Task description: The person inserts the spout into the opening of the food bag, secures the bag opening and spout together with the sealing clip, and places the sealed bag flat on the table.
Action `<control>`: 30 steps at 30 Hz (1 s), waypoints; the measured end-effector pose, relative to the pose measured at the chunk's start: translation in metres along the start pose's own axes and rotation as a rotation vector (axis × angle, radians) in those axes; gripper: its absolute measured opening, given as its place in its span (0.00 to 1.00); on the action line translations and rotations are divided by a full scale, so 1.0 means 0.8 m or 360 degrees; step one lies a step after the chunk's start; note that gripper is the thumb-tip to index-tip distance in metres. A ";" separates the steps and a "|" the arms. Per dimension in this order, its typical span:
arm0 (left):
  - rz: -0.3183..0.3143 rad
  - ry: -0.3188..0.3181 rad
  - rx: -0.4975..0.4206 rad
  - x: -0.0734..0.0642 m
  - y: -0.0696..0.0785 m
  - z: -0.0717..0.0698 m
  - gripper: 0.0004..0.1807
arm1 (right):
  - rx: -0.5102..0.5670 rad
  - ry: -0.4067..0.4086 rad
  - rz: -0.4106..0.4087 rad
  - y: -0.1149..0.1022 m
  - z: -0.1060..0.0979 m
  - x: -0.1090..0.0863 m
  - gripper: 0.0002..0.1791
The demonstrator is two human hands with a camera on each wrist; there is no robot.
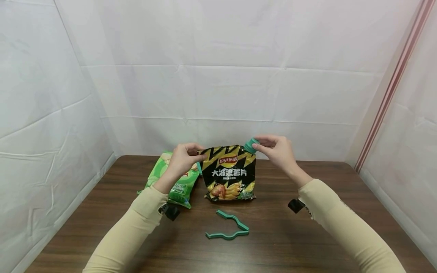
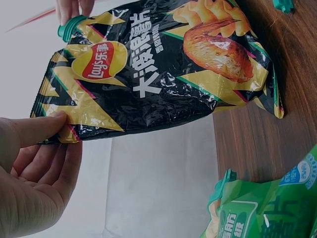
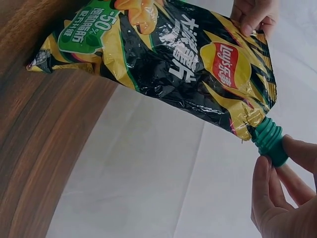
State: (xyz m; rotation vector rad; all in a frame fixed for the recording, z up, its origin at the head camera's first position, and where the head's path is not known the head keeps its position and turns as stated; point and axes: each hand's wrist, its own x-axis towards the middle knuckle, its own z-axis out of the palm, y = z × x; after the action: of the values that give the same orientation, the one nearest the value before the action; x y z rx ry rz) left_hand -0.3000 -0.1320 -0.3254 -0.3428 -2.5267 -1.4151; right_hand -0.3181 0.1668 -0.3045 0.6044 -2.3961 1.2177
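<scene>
Black-and-yellow glossy foil Lay's chip bag (image 1: 229,174) held upright between 2 hands above a brown wood-grain counter (image 1: 283,235).
The left hand (image 1: 184,160) pinches the bag's top left corner, thumb on the printed front and fingers curled behind; the right hand (image 1: 278,152) is at the top right corner, its thumb and fingertips closed round a ribbed teal plastic cap-like piece (image 3: 270,143) set on that corner. The bag's front faces the person; whether its bottom edge touches the counter I cannot tell. A green glossy chip bag (image 1: 182,189) lies to the left, partly behind the left wrist, and 1 long teal plastic clip (image 1: 228,236), its 2 arms spread apart, lies nearer the person.
</scene>
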 end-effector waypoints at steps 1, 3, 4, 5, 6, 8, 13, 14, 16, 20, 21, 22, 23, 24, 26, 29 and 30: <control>-0.0001 -0.0003 -0.0001 0.000 0.000 0.000 0.09 | 0.0001 -0.0009 0.0010 0.000 0.000 0.000 0.17; -0.0005 -0.0005 0.0000 0.000 0.000 0.000 0.09 | -0.0001 -0.0033 0.0024 0.001 0.001 0.001 0.17; -0.0009 -0.0007 -0.0001 0.000 0.000 0.000 0.09 | -0.0002 -0.0046 0.0032 0.002 0.001 0.001 0.17; -0.0011 -0.0009 -0.0001 0.000 -0.001 0.000 0.09 | -0.0002 -0.0058 0.0044 0.002 0.002 0.001 0.18; -0.0014 -0.0011 -0.0001 0.001 -0.001 0.000 0.09 | -0.0002 -0.0067 0.0055 0.002 0.002 0.002 0.18; -0.0018 -0.0012 0.0002 0.001 -0.001 0.001 0.09 | -0.0003 -0.0085 0.0074 0.003 0.003 0.003 0.18; -0.0024 -0.0016 -0.0001 0.002 -0.001 0.001 0.09 | -0.0031 -0.0146 0.0118 -0.001 0.000 0.007 0.18; -0.0024 -0.0016 -0.0001 0.003 -0.001 0.000 0.09 | -0.0045 -0.0159 0.0123 -0.003 0.000 0.008 0.18; -0.0029 -0.0026 -0.0003 0.003 -0.001 0.000 0.09 | -0.0074 -0.0179 0.0116 -0.006 -0.001 0.010 0.18; -0.0040 -0.0034 0.0001 0.004 -0.002 -0.002 0.09 | -0.0167 -0.0179 0.0074 -0.009 0.001 0.012 0.17; -0.0046 -0.0038 -0.0001 0.004 -0.002 -0.002 0.10 | -0.0184 -0.0180 0.0068 -0.009 0.001 0.013 0.17; -0.0052 -0.0041 -0.0006 0.004 -0.003 -0.002 0.10 | -0.0202 -0.0183 0.0067 -0.009 0.001 0.013 0.17; -0.0059 -0.0039 -0.0005 0.005 -0.003 -0.002 0.10 | -0.0211 -0.0192 0.0079 -0.009 0.001 0.014 0.17; -0.0066 -0.0043 -0.0010 0.005 -0.004 -0.002 0.10 | -0.0211 -0.0204 0.0095 -0.010 0.000 0.014 0.17; -0.0076 -0.0051 -0.0014 0.005 -0.005 -0.003 0.11 | -0.0210 -0.0236 0.0141 -0.011 -0.001 0.016 0.18; -0.0087 -0.0064 -0.0018 0.006 -0.006 -0.003 0.11 | -0.0205 -0.0284 0.0206 -0.013 -0.004 0.018 0.18; -0.0087 -0.0068 -0.0017 0.006 -0.006 -0.004 0.11 | -0.0212 -0.0297 0.0214 -0.014 -0.004 0.018 0.18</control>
State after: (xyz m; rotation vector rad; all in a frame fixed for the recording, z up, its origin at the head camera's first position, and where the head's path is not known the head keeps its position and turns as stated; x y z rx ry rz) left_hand -0.3060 -0.1363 -0.3261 -0.3110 -2.5823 -1.4566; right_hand -0.3236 0.1604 -0.2876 0.5446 -2.6877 1.0847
